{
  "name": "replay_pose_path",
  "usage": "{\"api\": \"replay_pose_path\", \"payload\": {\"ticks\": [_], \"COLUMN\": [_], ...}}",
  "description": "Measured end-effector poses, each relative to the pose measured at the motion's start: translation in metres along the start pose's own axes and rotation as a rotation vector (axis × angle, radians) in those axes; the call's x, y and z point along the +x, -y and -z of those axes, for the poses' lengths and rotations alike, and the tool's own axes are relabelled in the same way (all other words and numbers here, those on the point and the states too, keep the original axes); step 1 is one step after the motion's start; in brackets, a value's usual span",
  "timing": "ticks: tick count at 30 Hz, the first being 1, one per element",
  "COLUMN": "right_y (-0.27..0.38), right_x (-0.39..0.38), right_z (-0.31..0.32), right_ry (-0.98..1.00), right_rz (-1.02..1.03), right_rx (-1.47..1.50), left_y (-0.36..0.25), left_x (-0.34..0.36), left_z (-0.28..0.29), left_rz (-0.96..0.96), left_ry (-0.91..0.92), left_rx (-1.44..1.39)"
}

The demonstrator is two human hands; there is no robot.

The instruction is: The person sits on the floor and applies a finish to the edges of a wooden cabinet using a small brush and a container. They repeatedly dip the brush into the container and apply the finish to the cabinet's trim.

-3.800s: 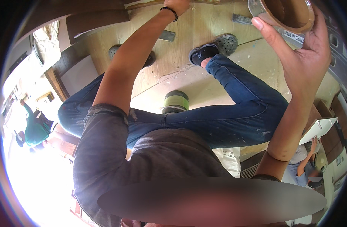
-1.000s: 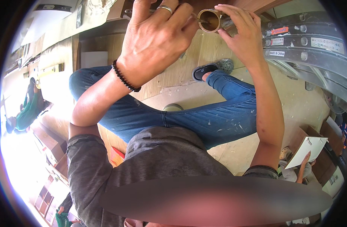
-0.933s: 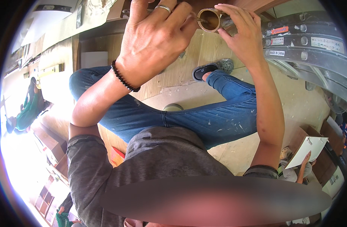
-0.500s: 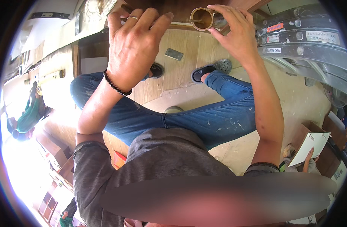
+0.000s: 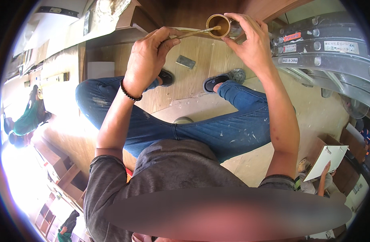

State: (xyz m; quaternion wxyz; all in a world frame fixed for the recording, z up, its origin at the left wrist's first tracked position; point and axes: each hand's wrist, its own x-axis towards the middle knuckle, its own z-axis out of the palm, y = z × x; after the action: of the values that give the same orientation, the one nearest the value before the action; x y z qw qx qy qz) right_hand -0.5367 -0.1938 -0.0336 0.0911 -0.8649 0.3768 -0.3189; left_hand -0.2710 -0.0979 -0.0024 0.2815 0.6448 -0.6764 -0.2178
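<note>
At upper centre, the left hand point(image 5: 150, 53), turned over since moments ago, now pinches a slender tan stick point(image 5: 196, 33), tip at the mouth of the round brown cup point(image 5: 235, 29) gripped by the right hand point(image 5: 252, 45), seemingly allowing finer control.

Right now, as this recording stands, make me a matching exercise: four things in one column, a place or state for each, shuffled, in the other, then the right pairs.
Things
1. Thin stick
2. Round cup
3. Beaded bracelet
4. Flat block

Places and states
A. Black, around the left wrist
B. Grey, lying on the wood-patterned floor
C. Held in the left hand, its far end at the cup's mouth
D. Held between the thumb and fingers of the right hand

Pairs: 1-C, 2-D, 3-A, 4-B
</note>
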Motion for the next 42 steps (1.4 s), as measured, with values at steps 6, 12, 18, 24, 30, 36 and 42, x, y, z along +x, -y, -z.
{"api": "replay_pose_path", "payload": {"ticks": [6, 12, 18, 24, 30, 36, 42], "right_y": [0.005, 0.012, 0.041, 0.054, 0.051, 0.027, 0.012], "right_x": [0.000, 0.011, 0.027, 0.029, 0.030, 0.040, 0.051], "right_z": [-0.001, 0.009, 0.026, 0.033, 0.031, 0.038, 0.029], "right_ry": [0.027, -0.054, -0.109, -0.163, -0.152, 0.011, 0.033], "right_rz": [-0.080, -0.111, -0.208, -0.346, -0.381, -0.308, -0.358], "right_rx": [0.036, 0.117, 0.227, 0.353, 0.379, 0.121, 0.212], "left_y": [0.008, 0.064, 0.131, 0.206, 0.258, 0.270, 0.279], "left_x": [-0.008, -0.011, 0.004, 0.018, 0.029, 0.045, 0.050], "left_z": [-0.005, -0.059, -0.153, -0.243, -0.291, -0.294, -0.292], "left_rz": [0.119, 0.253, 0.519, 0.791, 0.931, 0.948, 0.921], "left_ry": [-0.029, -0.109, -0.264, -0.319, -0.299, -0.293, -0.309], "left_rx": [-0.255, -0.711, -0.981, -0.932, -0.743, -0.739, -0.773]}}
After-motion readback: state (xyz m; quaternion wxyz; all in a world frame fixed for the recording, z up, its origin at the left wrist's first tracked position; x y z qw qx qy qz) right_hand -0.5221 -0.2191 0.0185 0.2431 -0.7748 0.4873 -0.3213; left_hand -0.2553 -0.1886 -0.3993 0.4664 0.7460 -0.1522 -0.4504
